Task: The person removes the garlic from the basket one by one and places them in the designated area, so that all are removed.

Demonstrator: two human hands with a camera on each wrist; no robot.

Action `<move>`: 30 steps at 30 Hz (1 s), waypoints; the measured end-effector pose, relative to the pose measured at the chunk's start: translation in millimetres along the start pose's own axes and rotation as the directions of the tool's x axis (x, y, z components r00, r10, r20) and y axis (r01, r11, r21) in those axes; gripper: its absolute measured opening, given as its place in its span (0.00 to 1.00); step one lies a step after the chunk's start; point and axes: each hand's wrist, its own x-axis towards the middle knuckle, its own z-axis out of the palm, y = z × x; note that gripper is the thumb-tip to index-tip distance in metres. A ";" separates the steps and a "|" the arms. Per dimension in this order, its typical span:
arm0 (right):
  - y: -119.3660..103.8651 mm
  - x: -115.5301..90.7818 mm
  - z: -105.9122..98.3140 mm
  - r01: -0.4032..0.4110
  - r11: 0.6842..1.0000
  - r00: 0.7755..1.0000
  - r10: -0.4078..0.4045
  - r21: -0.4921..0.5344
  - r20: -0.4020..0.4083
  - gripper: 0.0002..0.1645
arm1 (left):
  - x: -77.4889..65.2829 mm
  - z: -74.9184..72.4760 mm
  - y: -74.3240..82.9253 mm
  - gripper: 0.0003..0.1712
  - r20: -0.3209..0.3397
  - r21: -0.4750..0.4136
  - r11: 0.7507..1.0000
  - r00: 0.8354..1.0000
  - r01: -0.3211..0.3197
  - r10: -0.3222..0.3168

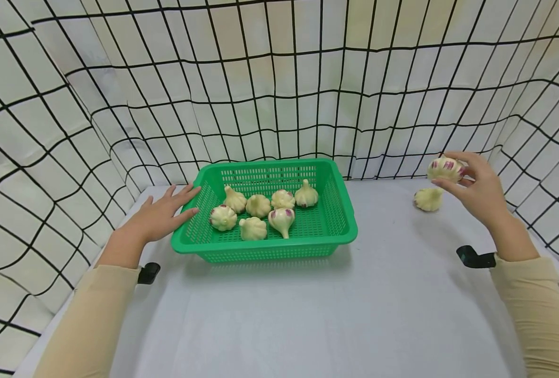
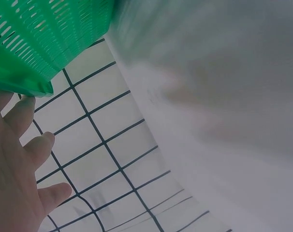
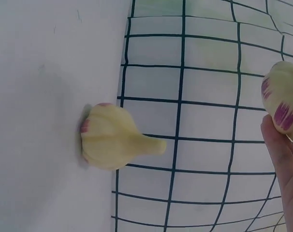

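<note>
Lab-style booth, by the look; wider setting can't be told. Plain white tabletop (image 1: 260, 325), walled at left, right and far side by black grid netting (image 1: 271, 54) against pale sheeting (image 1: 308, 73). Small black wrist-worn devices (image 1: 149, 273), one per arm, fit a test set-up.

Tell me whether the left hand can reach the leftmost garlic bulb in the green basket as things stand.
Probably yes: the left hand holds nothing and is at the left rim of the green basket, whose open top leaves a way over to the leftmost garlic bulb.
</note>
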 end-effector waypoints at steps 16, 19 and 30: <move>37.0 -4.6 -4.5 -0.064 0.997 0.993 0.067 0.035 -0.099 0.30 | 0.3 -1.4 0.8 0.43 0.008 0.004 1.000 1.000 0.013 -0.013; 40.9 -4.5 -5.0 -0.080 0.995 0.992 0.085 0.052 -0.095 0.32 | 0.1 -2.1 1.0 0.43 0.009 0.003 1.000 1.000 0.013 -0.013; 55.5 -4.1 -5.3 -0.166 0.986 0.979 0.167 0.014 -0.114 0.33 | 0.2 -1.9 0.8 0.42 0.006 0.003 1.000 1.000 0.002 -0.002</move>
